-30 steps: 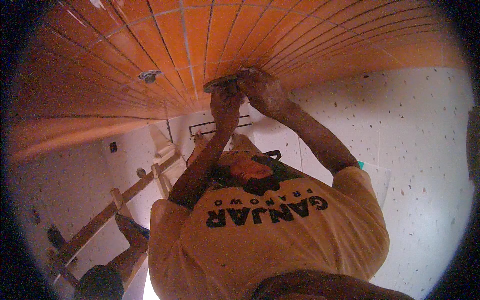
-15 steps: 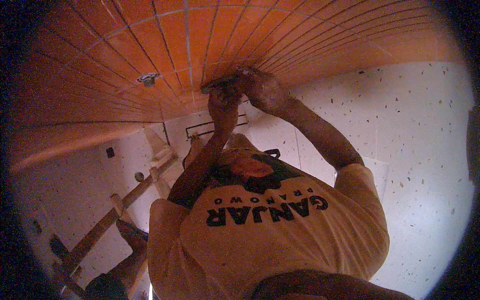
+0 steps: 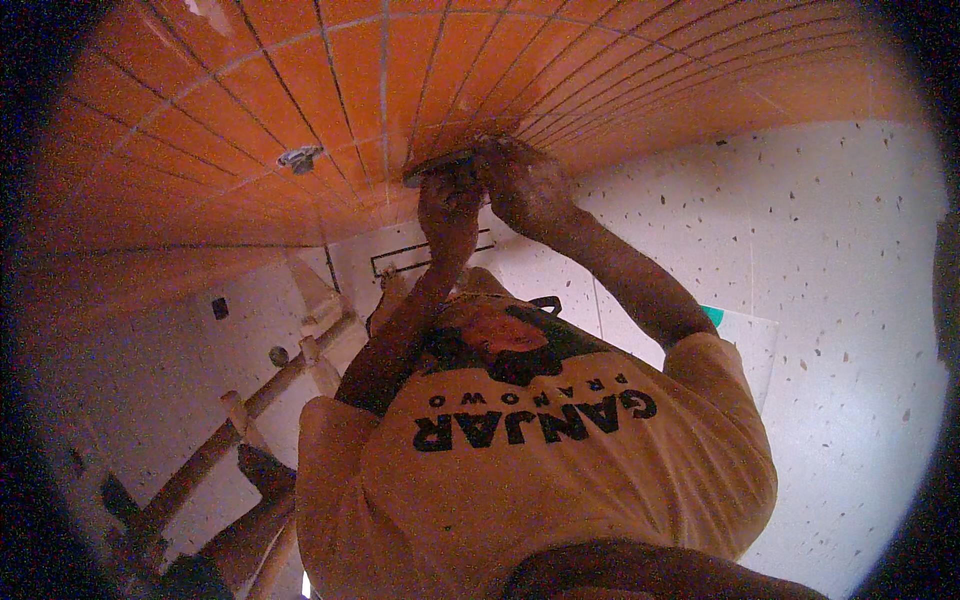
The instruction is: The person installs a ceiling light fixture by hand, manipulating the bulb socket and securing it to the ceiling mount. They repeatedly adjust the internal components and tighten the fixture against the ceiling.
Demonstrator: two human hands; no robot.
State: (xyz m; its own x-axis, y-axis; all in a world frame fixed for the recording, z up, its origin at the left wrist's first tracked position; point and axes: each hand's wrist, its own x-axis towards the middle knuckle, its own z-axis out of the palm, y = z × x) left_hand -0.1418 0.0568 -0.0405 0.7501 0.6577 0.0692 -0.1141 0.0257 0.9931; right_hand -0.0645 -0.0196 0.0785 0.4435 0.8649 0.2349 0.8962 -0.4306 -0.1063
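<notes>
Orange slatted ceiling [image 3: 300, 90] fills the far view; a person in a yellow shirt [image 3: 540, 470] reaches up. Flat dark tool [image 3: 440, 165] lies left-right against it, left hand [image 3: 448, 205] fingers clamped underneath, right hand [image 3: 520, 180] touching its right end, grip unclear.

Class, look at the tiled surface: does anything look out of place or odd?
One thing: a small grey lump sits on the orange tiles, left of the left hand, breaking an otherwise even grid. What it is cannot be told.
</notes>
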